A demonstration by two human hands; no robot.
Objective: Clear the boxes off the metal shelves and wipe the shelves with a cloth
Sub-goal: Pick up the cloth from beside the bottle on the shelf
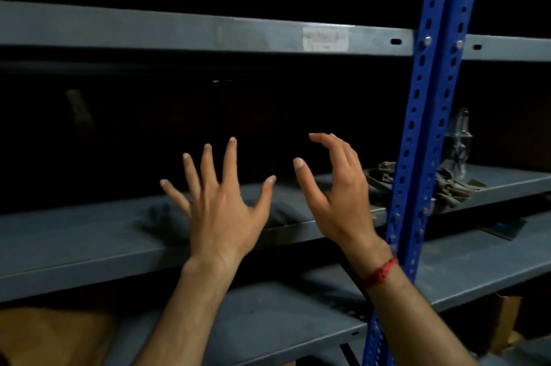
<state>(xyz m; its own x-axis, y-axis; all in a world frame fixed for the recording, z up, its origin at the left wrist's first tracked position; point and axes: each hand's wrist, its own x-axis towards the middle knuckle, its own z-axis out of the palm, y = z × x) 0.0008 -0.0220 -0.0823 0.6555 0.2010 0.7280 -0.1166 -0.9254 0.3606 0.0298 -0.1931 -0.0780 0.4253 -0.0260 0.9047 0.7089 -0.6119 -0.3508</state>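
At 7 o'clock, nearest, a brown cardboard box (50, 336) shows below the middle shelf (74, 246). The left hand (222, 210) hovers with its grip spread wide, holding nothing. At its 3 o'clock the right hand (337, 201) curves its grip half open around air. Behind them a grey cloth (161, 219) lies on that shelf. Past the blue upright (417, 157), at 3 o'clock, lies a crumpled rag (453, 189).
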